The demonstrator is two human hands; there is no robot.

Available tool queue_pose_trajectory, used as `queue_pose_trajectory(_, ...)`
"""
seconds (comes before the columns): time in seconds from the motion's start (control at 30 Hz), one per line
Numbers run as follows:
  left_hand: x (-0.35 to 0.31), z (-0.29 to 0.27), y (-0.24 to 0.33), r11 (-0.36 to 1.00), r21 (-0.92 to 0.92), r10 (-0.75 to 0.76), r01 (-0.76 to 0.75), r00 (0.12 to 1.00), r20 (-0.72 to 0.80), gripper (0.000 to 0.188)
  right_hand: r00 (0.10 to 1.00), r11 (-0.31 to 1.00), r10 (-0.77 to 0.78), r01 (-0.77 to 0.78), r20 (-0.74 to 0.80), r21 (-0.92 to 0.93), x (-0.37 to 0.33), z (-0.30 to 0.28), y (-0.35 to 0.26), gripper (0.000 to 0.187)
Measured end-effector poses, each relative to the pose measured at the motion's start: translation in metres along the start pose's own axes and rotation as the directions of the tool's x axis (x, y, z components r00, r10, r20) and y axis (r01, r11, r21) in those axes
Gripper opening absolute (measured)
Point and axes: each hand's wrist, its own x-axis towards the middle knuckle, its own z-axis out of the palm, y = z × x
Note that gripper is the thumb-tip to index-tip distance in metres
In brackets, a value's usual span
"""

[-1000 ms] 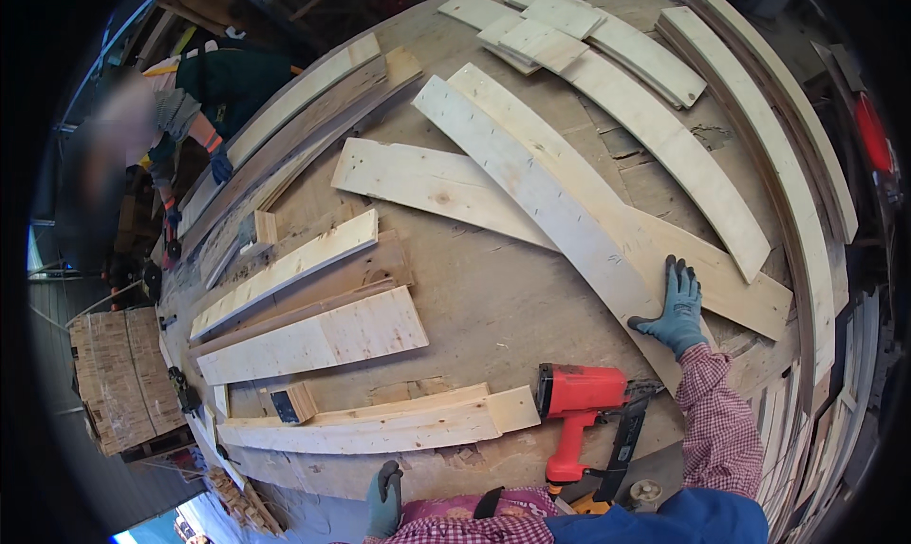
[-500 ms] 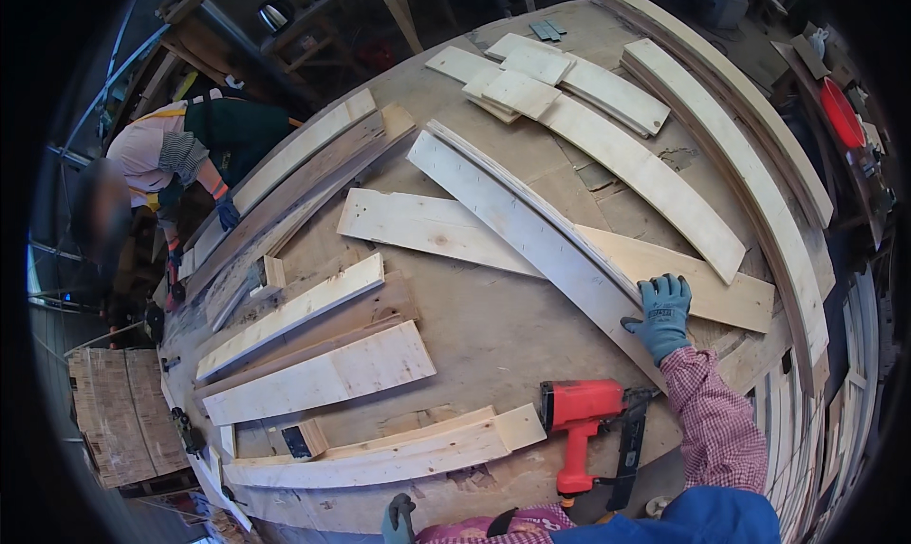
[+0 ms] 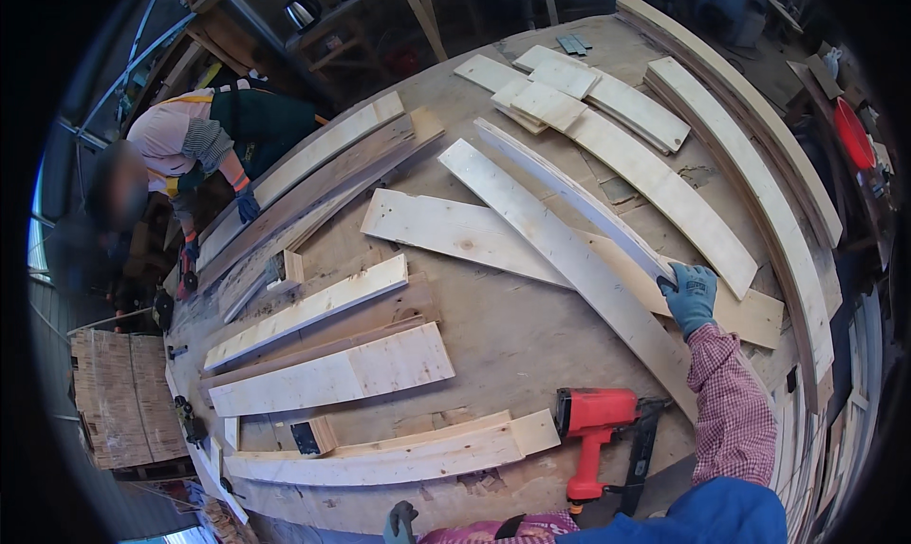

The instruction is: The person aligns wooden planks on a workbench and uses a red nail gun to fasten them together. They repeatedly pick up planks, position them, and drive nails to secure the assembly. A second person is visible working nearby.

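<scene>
My right hand [image 3: 691, 299], in a blue-grey work glove, grips the near end of a long, slightly curved wooden board [image 3: 575, 198] tipped up on its edge. Left of it lies a wide pale plank [image 3: 569, 259], flat and apart from it at the near end. Both cross over another pale board [image 3: 460, 235] underneath. At the lower edge shows part of my gloved left hand [image 3: 400, 522], beside my body; its fingers are too hidden to read. A red nail gun [image 3: 593, 435] with a black magazine rests on the worktable [image 3: 503, 354] between my hands.
Several curved boards [image 3: 750, 174] lie at the right and far side, more planks [image 3: 332, 368] at the left. A joined curved piece [image 3: 399, 457] is near the front edge. Across the left side a co-worker [image 3: 190, 150] bends over boards. A red basin [image 3: 853, 134] stands far right.
My right hand has shifted the edge-up curved board to the right, opening a gap from the wide plank, which now lies flat. The view has shifted slightly. My left hand stays low.
</scene>
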Motion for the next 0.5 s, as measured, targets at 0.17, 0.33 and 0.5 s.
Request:
queue_pose_trajectory(0.17,0.015,0.022,0.008,1.0,-0.006,-0.012,0.012,1.0,0.003,0.047,0.961,0.991,-0.009,-0.028,0.276,0.13,-0.01,-0.051,-0.003,0.043)
queue_pose_trajectory(0.33,0.036,0.043,0.03,1.0,0.018,0.002,-0.002,1.0,0.022,0.048,0.942,0.976,0.001,-0.074,0.336,0.204,-0.036,-0.006,-0.023,0.056)
queue_pose_trajectory(0.5,0.049,0.044,0.043,0.999,0.036,0.018,-0.019,0.999,0.04,0.049,0.962,0.998,0.051,-0.055,0.269,0.008,-0.032,0.01,-0.037,0.104)
